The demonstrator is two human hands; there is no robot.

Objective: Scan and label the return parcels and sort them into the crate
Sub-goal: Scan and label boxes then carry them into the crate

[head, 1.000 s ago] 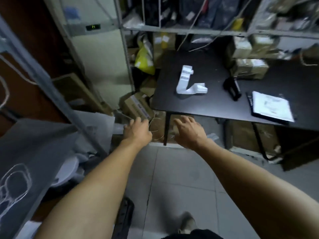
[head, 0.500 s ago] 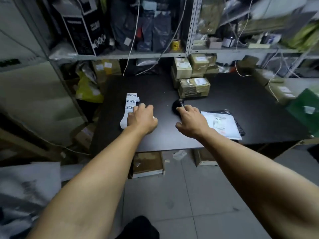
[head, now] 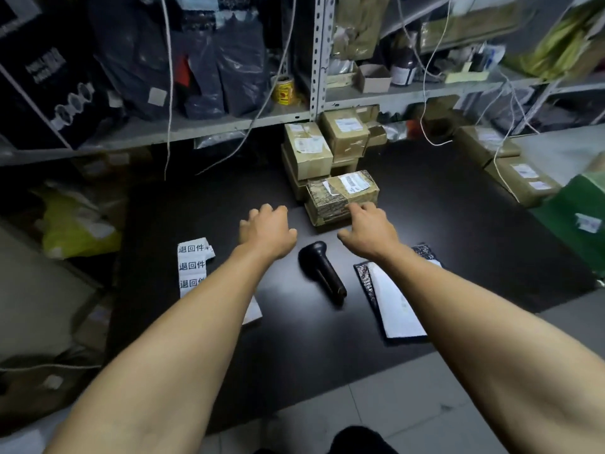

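A stack of taped brown parcels [head: 340, 191] with white labels stands at the back middle of the black table [head: 458, 244]. My right hand [head: 368, 232] reaches over the table, its fingertips at the front of the nearest parcel, fingers relaxed. My left hand [head: 266, 229] hovers open just left of that parcel, holding nothing. A black handheld scanner [head: 322, 271] lies on the table between my forearms. A strip of white return labels [head: 193, 265] lies to the left, partly under my left forearm. A flat dark mailer with a white sheet [head: 393, 296] lies to the right.
More brown parcels [head: 520, 178] sit at the table's right, beside a green box [head: 579, 217]. Metal shelving [head: 229, 122] above holds dark bags, boxes and a tape roll [head: 284, 90], with white cords hanging down. A yellow bag [head: 75, 231] sits left of the table.
I have stepped up to the table and the view has swung right. Both hands have moved forward past the labels and scanner to the front parcel.
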